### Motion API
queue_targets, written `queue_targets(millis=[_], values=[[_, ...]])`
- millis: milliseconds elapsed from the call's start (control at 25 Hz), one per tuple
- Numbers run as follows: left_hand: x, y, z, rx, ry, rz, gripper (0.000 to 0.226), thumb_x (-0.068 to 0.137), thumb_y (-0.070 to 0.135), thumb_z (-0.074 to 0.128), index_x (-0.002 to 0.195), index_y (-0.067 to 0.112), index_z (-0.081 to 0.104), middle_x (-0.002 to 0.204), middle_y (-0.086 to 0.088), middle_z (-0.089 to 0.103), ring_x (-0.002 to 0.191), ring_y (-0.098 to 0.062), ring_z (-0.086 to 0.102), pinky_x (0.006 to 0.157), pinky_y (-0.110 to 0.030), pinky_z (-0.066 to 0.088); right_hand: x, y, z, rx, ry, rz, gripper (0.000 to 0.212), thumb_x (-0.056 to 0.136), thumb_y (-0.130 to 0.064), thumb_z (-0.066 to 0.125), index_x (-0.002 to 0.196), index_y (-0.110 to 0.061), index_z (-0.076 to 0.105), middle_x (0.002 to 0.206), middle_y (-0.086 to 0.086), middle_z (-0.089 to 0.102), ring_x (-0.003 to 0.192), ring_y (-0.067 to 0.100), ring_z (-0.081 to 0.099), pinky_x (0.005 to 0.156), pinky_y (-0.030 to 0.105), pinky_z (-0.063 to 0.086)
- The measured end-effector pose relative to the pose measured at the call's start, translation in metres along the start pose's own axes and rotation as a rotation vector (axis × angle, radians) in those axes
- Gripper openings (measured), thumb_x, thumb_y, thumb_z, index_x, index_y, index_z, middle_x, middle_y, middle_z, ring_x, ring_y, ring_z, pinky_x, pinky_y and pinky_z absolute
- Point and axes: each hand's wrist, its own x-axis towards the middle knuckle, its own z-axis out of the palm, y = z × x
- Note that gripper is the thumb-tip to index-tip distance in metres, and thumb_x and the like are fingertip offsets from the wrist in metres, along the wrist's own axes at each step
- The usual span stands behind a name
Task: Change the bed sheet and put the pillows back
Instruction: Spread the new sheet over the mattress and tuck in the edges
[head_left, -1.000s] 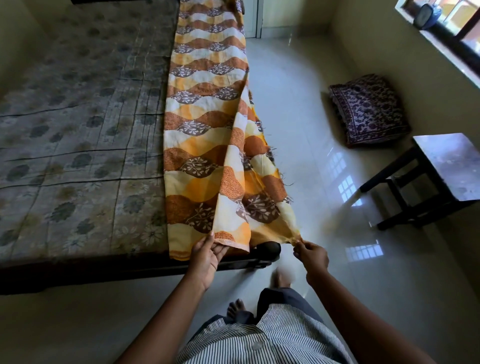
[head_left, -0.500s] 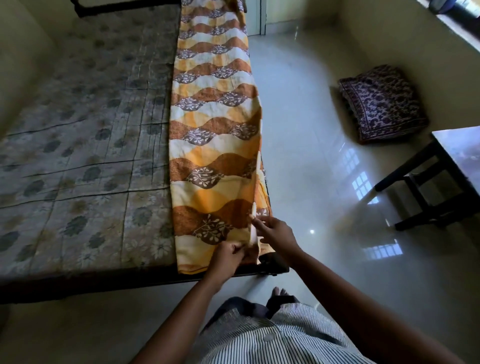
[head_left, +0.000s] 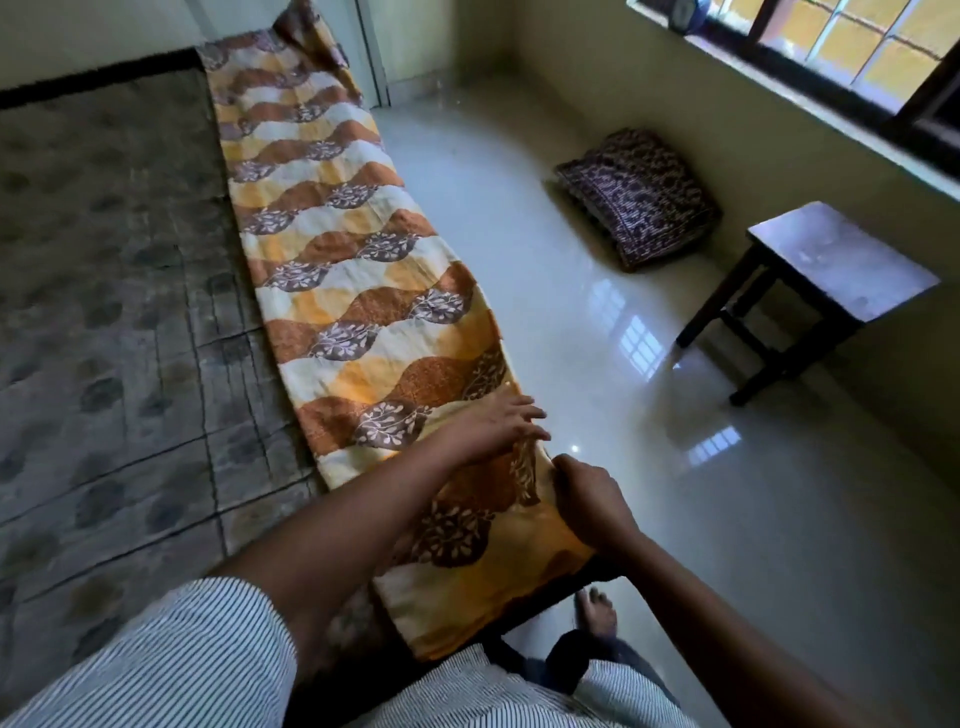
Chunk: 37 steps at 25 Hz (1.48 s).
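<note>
Fingers (head_left: 524, 415) of the left hand (head_left: 493, 428) lie spread and flat on the folded orange wave-print bed sheet (head_left: 337, 270). The right hand (head_left: 587, 501) curls round its lifted edge just beside them. The sheet runs as a long strip along the right side of the bare floral mattress (head_left: 104, 312). I judge the best move is to pin the lower layers with the left palm, peel only the top layer and sweep it leftward evenly. A dark patterned pillow (head_left: 639, 200) waits on the floor, well apart.

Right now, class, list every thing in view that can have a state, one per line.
bed sheet, folded in a long strip along the mattress's right edge, not spread.
mattress, mostly uncovered.
pillow, lying on the floor, off the mattress.
left hand, flat on the bed sheet, fingers straight.
right hand, gripping the bed sheet's edge.
</note>
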Motion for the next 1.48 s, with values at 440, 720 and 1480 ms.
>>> queue_targets(millis=[440,720,1480], values=[[-0.075,-0.081,0.051,0.047,-0.149,-0.171,0.031,0.089,0.02,0.054,0.119,0.013,0.061,0.119,-0.006,0.058,0.12,-0.027,0.05,0.089,-0.027,0.042,-0.051,-0.078,0.037,0.163,0.192,-0.019,0.024,0.091,-0.033,0.057,0.106,-0.018,0.068,0.097,0.003,0.069,0.073,0.01,0.056,0.064,0.021,0.037],[-0.222,-0.077,0.096,-0.04,-0.102,-0.426,0.05,0.099,0.005,0.023,0.148,0.014,0.019,0.157,-0.006,0.014,0.145,-0.018,0.012,0.117,-0.03,0.007,-0.088,-0.145,0.105,0.15,0.187,-0.169,0.024,0.092,-0.031,0.055,0.092,-0.014,0.071,0.089,0.009,0.066,0.079,0.023,0.058,0.064,0.027,0.034],[-0.555,-0.137,0.267,-0.012,-0.164,-0.556,0.05,0.099,0.007,0.024,0.148,0.009,0.018,0.156,-0.01,0.015,0.145,-0.021,0.013,0.117,-0.035,0.005,-0.157,-0.395,0.331,0.074,-0.207,-0.34,0.035,0.092,-0.031,0.056,0.062,-0.014,0.053,0.055,0.002,0.041,0.061,0.016,0.044,0.063,0.029,0.029]])
